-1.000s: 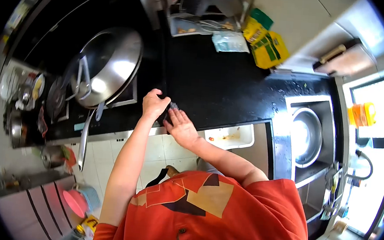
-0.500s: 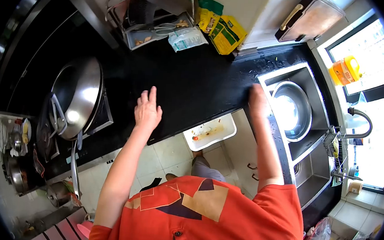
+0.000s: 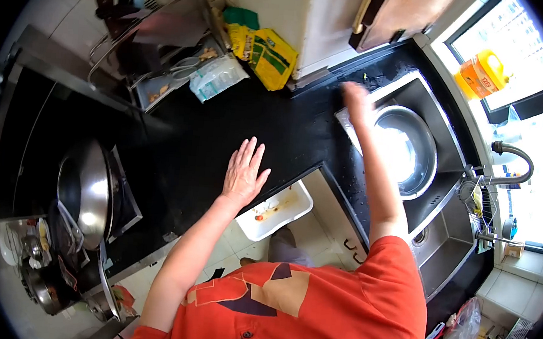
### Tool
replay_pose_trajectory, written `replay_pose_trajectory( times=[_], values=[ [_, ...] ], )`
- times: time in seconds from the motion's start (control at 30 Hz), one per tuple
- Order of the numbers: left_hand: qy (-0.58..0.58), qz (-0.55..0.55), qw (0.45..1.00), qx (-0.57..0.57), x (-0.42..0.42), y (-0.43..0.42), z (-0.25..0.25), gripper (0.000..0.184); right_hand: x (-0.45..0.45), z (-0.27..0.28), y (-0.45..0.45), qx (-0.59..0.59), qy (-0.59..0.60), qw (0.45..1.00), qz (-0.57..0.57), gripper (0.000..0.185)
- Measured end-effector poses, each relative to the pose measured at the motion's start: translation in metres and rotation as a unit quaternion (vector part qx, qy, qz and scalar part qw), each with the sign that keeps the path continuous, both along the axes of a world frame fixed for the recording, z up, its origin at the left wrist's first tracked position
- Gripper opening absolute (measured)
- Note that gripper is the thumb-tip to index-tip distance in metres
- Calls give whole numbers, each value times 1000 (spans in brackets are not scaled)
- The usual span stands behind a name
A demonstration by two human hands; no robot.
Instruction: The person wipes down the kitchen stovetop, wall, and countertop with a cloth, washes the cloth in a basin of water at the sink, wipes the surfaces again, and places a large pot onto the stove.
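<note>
My left hand point(image 3: 243, 175) lies flat over the front of the black countertop point(image 3: 198, 125), palm down, with its fingers stretched out and nothing held. Just below it is a white plastic bin point(image 3: 303, 210) with food scraps in it, partly under the counter edge. Smeared by motion, my right hand point(image 3: 357, 105) is over the counter by the left rim of the sink; its fingers do not show clearly. Close to its right, a round metal basin point(image 3: 428, 140) sits in the steel sink point(image 3: 451, 120).
A wok point(image 3: 94, 194) rests on the stove at left. Along the back are a metal rack point(image 3: 140, 92), a white packet point(image 3: 218, 77) and a yellow bag point(image 3: 272, 58). An orange-labelled jug point(image 3: 483, 74) and a faucet point(image 3: 516, 150) stand by the window.
My left hand has moved right along the counter. My right hand has reached farther back beside the sink. The whole view has turned somewhat.
</note>
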State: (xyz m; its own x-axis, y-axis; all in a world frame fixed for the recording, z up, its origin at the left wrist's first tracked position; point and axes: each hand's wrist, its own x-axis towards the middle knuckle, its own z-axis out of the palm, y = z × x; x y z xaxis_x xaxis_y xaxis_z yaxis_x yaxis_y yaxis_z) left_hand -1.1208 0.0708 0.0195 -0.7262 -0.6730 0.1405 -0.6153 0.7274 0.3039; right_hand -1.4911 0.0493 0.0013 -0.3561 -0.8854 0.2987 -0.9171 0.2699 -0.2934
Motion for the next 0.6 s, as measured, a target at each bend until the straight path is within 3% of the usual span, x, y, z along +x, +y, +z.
replay_pose_trajectory(
  times=[0.03, 0.07, 0.13, 0.3, 0.4, 0.47, 0.6],
  values=[
    [-8, -3, 1000, 4, -8, 1, -3, 64, 18, -13, -1, -71, -20, 991, 110, 28],
    [-15, -5, 1000, 8, -15, 1, -6, 65, 27, -25, -10, -51, 53, 974, 213, 31],
    [-37, -2, 999, 13, -27, 1, -8, 65, 15, -29, -26, -56, 55, 974, 211, 33],
    [14, 46, 999, -24, -47, -11, -5, 38, -129, -57, -26, -69, 84, 994, 1, 30],
    [4, 33, 998, -44, -47, -16, -5, 35, -152, -16, 20, 1, 13, 990, -143, 26],
    [10, 32, 999, -33, -46, -17, -2, 34, -174, -25, 49, 7, 42, 979, -199, 22],
    [31, 35, 999, -4, -46, -19, 1, 37, -137, 3, 72, -123, 44, 976, -177, 19]
  ],
)
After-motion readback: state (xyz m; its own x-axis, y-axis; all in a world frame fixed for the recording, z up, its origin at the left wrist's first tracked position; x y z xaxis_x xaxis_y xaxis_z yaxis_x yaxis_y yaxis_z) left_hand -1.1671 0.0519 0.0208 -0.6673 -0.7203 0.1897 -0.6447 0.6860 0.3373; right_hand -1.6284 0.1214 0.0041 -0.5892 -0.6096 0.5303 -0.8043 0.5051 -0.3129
